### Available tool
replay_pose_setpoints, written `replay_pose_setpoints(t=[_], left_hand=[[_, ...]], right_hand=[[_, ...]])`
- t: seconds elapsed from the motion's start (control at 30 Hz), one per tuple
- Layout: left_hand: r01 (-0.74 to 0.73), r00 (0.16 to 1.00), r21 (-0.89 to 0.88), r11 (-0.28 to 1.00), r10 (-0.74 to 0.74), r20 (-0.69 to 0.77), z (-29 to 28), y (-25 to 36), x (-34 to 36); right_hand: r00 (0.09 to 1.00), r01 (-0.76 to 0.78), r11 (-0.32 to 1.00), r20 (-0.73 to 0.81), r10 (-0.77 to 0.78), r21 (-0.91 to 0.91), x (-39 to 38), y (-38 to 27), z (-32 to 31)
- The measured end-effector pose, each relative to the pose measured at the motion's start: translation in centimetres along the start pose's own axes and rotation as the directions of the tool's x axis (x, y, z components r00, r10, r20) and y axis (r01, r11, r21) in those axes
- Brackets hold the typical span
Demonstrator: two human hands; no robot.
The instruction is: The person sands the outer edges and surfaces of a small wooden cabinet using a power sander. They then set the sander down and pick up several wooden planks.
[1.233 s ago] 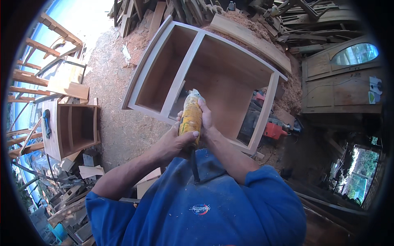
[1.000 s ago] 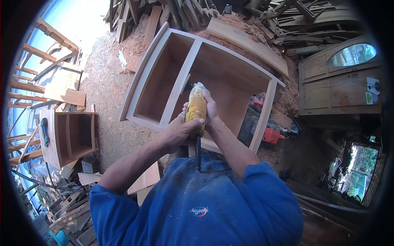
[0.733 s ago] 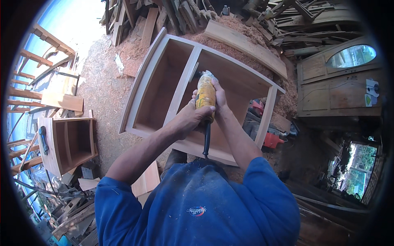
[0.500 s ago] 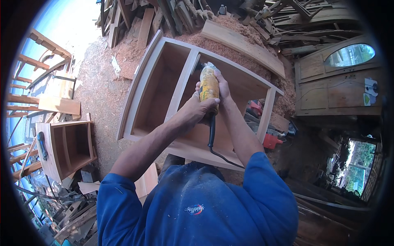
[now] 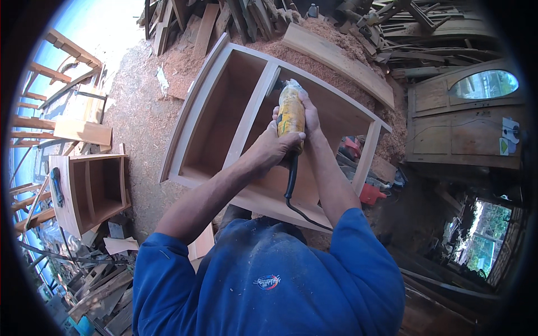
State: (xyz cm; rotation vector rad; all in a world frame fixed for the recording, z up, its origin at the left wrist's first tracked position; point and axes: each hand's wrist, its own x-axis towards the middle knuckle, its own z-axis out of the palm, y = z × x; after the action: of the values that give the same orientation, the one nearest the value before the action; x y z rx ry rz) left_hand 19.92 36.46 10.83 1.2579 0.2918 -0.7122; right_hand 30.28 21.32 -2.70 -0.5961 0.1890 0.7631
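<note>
Both my hands are wrapped around a worn yellow angle grinder (image 5: 291, 115) with a black cord (image 5: 292, 176) trailing from its rear end. My left hand (image 5: 278, 144) grips the rear of the body, thumb across the top. Farther forward, my right hand (image 5: 311, 116) holds the right side. The silver head points away from me, close to the far end of the middle rail (image 5: 249, 117) of a bare wooden cabinet frame (image 5: 185, 115). The head covers its own disc, so I cannot tell whether it touches the wood.
A smaller wooden cabinet (image 5: 73, 193) stands at the left. Beyond the frame, a plank (image 5: 339, 61) lies among wood shavings. Red tools (image 5: 371, 194) sit by the frame's right end. A wooden door panel with an oval mirror (image 5: 465, 117) lies at the right. Scrap timber (image 5: 106, 294) lies at the lower left.
The whole view has shifted slightly, so the frame and grinder appear a little farther right and higher. Both hands keep their hold; the grinder stays near the same part of the rail.
</note>
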Motion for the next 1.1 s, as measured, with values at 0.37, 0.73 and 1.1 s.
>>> replay_pose_setpoints(t=[0.37, 0.73, 1.1], left_hand=[[0.077, 0.996, 0.031, 0.997, -0.076, -0.043, 0.8, -4.5, -9.7], [0.191, 0.979, 0.092, 0.977, -0.182, -0.091, 1.6, -8.7, -18.7], [0.298, 0.954, 0.005, 0.955, -0.298, 0.032, 1.2, -8.4, -21.1]], right_hand=[[0.993, -0.083, 0.990, -0.078, 0.092, 0.111, -8.3, 8.8, 4.0], [0.962, -0.164, 0.969, -0.189, 0.199, 0.185, -16.0, 16.6, 8.5], [0.930, -0.235, 0.940, -0.225, 0.292, 0.247, -17.7, 19.1, 9.4]])
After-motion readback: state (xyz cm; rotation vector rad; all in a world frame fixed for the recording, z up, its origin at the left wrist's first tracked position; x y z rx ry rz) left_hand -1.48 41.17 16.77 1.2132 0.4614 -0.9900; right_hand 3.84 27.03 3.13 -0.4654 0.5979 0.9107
